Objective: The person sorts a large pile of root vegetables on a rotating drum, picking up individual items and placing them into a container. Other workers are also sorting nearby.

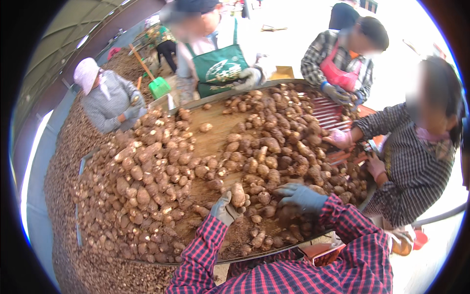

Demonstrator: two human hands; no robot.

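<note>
In my left hand (pixel 228 208), gloved in grey, I hold a pale brown taro corm (pixel 238 195) upright between thumb and fingers. My right hand (pixel 301 198), in a blue-grey glove, reaches flat over the heap to the right. Its fingers look extended with nothing between them, and motion blurs it. Below that palm, dark corms (pixel 290 217) are smeared by the blur. Around both hands, loose brown taro corms (pixel 271 161) cover a wooden sorting table (pixel 211 137), with crumbs of soil near its front edge.
A taller corm heap (pixel 143 183) fills the table's left side. A co-worker's pink-gloved hand (pixel 339 139) reaches in by a red slatted rack (pixel 330 114) at right. Other gloved co-workers stand along the far side. A green shovel (pixel 159 87) stands behind.
</note>
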